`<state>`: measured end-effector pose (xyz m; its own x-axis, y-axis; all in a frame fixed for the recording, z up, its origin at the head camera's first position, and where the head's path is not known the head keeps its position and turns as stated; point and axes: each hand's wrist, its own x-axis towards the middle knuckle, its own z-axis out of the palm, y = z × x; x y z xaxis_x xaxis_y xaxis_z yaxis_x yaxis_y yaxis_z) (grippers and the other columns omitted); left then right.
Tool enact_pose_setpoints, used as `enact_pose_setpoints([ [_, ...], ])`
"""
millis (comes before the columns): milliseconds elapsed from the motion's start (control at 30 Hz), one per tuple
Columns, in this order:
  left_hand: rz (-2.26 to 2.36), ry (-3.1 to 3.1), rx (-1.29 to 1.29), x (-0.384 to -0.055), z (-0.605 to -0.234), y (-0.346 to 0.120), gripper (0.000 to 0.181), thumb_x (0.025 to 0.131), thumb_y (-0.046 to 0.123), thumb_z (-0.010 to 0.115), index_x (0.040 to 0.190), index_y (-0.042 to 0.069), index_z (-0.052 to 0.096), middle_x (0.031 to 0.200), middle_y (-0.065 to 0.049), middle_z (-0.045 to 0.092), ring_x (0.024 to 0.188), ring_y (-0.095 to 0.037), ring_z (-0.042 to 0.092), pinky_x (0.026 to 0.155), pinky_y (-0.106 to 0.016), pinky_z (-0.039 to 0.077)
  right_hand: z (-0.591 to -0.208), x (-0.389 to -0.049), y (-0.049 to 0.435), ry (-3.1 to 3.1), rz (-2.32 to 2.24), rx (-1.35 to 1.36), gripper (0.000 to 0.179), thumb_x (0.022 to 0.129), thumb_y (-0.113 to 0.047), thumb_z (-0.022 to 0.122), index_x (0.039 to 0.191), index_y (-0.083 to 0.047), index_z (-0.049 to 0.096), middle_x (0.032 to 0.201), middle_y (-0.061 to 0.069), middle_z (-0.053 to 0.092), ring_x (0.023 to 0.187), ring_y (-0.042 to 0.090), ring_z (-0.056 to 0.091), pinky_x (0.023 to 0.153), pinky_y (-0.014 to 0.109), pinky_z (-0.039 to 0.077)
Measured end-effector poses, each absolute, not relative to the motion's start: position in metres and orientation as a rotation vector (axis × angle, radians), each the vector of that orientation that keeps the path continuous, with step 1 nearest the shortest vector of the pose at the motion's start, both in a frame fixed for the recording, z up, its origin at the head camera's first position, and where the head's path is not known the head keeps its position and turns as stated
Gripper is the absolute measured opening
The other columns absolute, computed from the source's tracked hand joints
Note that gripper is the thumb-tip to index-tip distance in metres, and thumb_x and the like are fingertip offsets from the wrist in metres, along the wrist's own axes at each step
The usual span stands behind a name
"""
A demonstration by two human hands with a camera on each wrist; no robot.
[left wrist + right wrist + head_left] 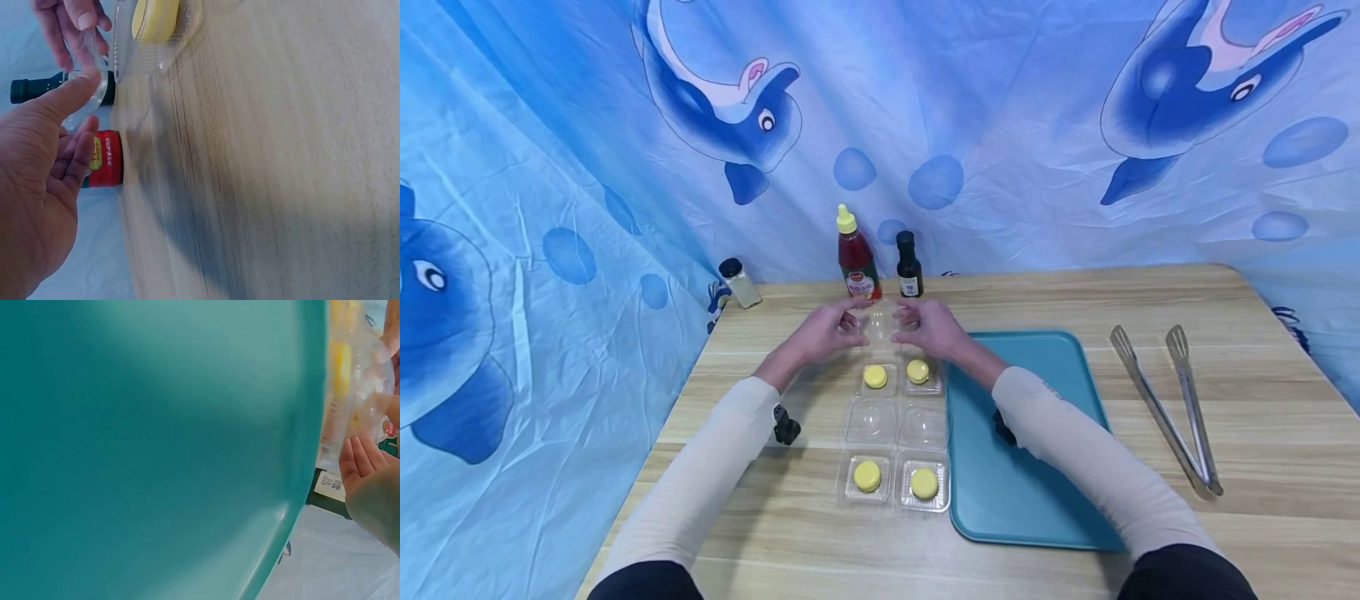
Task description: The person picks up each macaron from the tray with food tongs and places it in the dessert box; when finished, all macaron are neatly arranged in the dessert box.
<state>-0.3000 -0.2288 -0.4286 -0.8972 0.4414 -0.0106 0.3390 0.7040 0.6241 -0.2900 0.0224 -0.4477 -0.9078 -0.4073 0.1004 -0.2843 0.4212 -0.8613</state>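
Both hands hold a clear domed plastic lid between them, in front of the bottles. My left hand pinches its left side, the thumb and fingers bent around the edge in the left wrist view. On the other side my right hand grips the lid, its fingers partly hidden in the head view. Below the hands are clear plastic trays holding a yellow round pastry and another yellow pastry. Nearer me, two open clear boxes hold one yellow pastry and one more; their domed lids lie folded back.
A teal tray lies under the right forearm, beside the boxes. Metal tongs rest at the right. Behind the hands stand a red sauce bottle and a dark bottle. A black-capped shaker is at the back left.
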Motion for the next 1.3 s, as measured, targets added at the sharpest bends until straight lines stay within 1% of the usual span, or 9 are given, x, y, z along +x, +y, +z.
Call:
enact_pose_setpoints([
  [167,1.038,2.767,0.656,-0.297,-0.426,-0.229,0.082,0.088,0.016,0.089,0.158,0.008,0.047,0.143,-0.012,0.063,0.108,-0.023,0.067,0.092,-0.039,0.061,-0.442,-0.285,0.021,2.468,-1.742,-0.541,0.058,0.095,0.000,0.078,0.148,0.006,0.056,0.129,0.020,0.072,0.115,0.033,0.072,0.096,0.037,0.062],
  [333,1.053,2.798,0.686,-0.293,-0.423,-0.227,0.081,0.087,0.018,0.091,0.155,0.009,0.048,0.137,-0.010,0.065,0.104,-0.021,0.068,0.092,-0.039,0.061,-0.437,-0.281,0.018,2.404,-1.981,-0.405,0.036,0.096,0.005,0.075,0.132,0.007,0.067,0.114,0.019,0.072,0.097,0.030,0.075,0.084,0.040,0.066],
  [500,1.128,2.801,0.768,-0.289,-0.419,-0.226,0.075,0.086,0.013,0.092,0.149,0.007,0.051,0.130,-0.007,0.067,0.099,-0.020,0.070,0.088,-0.039,0.062,-0.430,-0.276,0.015,2.313,-2.136,-0.303,0.031,0.095,0.010,0.073,0.125,0.012,0.069,0.104,0.022,0.073,0.081,0.023,0.075,0.074,0.036,0.067],
  [700,1.229,2.761,0.795,-0.284,-0.414,-0.227,0.064,0.089,0.008,0.087,0.142,0.005,0.053,0.123,-0.007,0.070,0.095,-0.020,0.074,0.087,-0.037,0.063,-0.422,-0.270,0.014,2.312,-2.142,-0.285,0.024,0.094,0.008,0.076,0.117,0.011,0.072,0.099,0.020,0.074,0.077,0.021,0.075,0.073,0.032,0.066],
  [867,1.284,2.677,0.750,-0.279,-0.410,-0.229,0.035,0.099,0.009,0.076,0.130,0.004,0.061,0.118,-0.009,0.075,0.098,-0.028,0.077,0.084,-0.044,0.066,-0.419,-0.264,0.015,2.479,-2.010,-0.420,0.008,0.093,0.005,0.078,0.099,0.003,0.074,0.095,0.015,0.075,0.082,0.024,0.073,0.075,0.030,0.065],
  [967,1.308,2.612,0.738,-0.279,-0.407,-0.231,0.026,0.106,0.017,0.068,0.128,0.003,0.064,0.116,-0.012,0.077,0.101,-0.036,0.077,0.080,-0.044,0.066,-0.419,-0.261,0.017,2.599,-1.924,-0.548,0.010,0.091,0.005,0.079,0.089,-0.002,0.072,0.094,0.012,0.076,0.086,0.024,0.073,0.078,0.030,0.065],
  [1100,1.239,2.549,0.768,-0.278,-0.405,-0.235,0.039,0.113,0.031,0.056,0.137,0.002,0.064,0.123,-0.013,0.076,0.109,-0.039,0.074,0.088,-0.043,0.065,-0.421,-0.256,0.018,2.684,-1.895,-0.735,0.019,0.087,0.008,0.077,0.079,-0.005,0.067,0.090,0.010,0.073,0.085,0.022,0.073,0.078,0.032,0.066],
  [1200,1.171,2.529,0.801,-0.276,-0.404,-0.237,0.045,0.113,0.036,0.053,0.143,0.004,0.063,0.131,-0.010,0.073,0.115,-0.031,0.072,0.098,-0.045,0.061,-0.423,-0.253,0.018,2.762,-1.870,-0.896,0.023,0.084,0.011,0.075,0.074,-0.006,0.064,0.084,0.008,0.069,0.082,0.021,0.071,0.075,0.031,0.065],
  [1300,1.114,2.548,0.812,-0.274,-0.403,-0.238,0.047,0.112,0.039,0.056,0.147,0.009,0.062,0.138,-0.006,0.069,0.123,-0.024,0.067,0.106,-0.046,0.056,-0.424,-0.250,0.018,2.846,-1.807,-1.026,0.025,0.081,0.012,0.075,0.071,-0.007,0.062,0.079,0.006,0.064,0.080,0.020,0.067,0.073,0.033,0.064],
])
